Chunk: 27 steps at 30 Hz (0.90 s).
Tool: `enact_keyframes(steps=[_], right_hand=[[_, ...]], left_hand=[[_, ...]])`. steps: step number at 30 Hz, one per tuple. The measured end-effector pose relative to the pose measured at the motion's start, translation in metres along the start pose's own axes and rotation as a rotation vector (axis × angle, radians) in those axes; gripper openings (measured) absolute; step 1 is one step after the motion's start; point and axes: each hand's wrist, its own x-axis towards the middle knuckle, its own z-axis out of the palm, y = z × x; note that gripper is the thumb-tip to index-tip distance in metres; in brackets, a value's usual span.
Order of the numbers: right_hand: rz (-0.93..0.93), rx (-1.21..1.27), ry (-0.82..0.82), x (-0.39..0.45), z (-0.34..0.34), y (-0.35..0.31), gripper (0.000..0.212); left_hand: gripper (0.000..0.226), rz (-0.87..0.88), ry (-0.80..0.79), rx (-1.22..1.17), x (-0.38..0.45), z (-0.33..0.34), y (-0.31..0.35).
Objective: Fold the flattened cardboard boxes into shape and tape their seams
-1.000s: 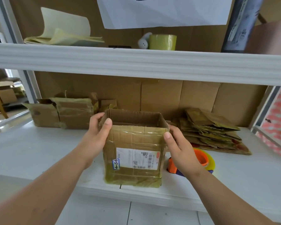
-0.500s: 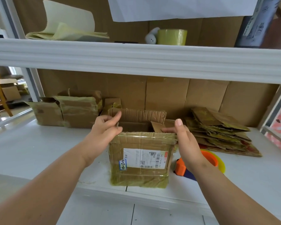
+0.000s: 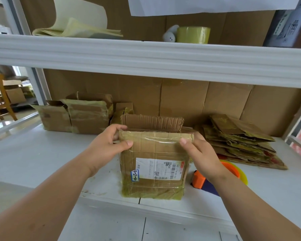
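Cardboard box (image 3: 153, 164) upright at frame centre on white shelf (image 3: 42, 162). Left hand (image 3: 106, 146) pinching top left corner, right hand (image 3: 200, 153) curled round top right corner. Rear flap (image 3: 152, 121) standing up.

**Box upright in my hands**

The cardboard box (image 3: 154, 164) I hold stands upright at the white shelf (image 3: 42, 159) front edge, label facing me, back flap raised. Flattened boxes (image 3: 240, 141) lie stacked right of it; the tape dispenser (image 3: 201, 180) sits just beside.
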Motion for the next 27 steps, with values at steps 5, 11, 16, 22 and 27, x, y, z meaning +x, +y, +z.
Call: enact_keyframes(steps=[5, 11, 16, 22, 27], right_hand=[[-0.010, -0.033, 0.029, 0.002, 0.001, 0.002, 0.020], [0.046, 0.210, 0.109, 0.006, 0.009, 0.001, 0.052], [0.063, 0.100, 0.092, 0.014, 0.008, 0.006, 0.101], [0.074, 0.105, -0.065, 0.027, 0.003, -0.004, 0.103], [0.024, 0.032, -0.056, 0.030, 0.001, -0.002, 0.085]], left_hand=[[0.052, 0.019, 0.046, -0.057, 0.005, 0.002, -0.005], [0.065, 0.039, 0.159, -0.028, 0.007, 0.004, -0.012], [0.088, 0.008, 0.136, 0.031, 0.015, 0.003, -0.010], [0.108, -0.086, -0.002, 0.034, 0.030, -0.002, 0.001], [0.080, -0.041, -0.012, 0.038, 0.030, 0.000, -0.003]])
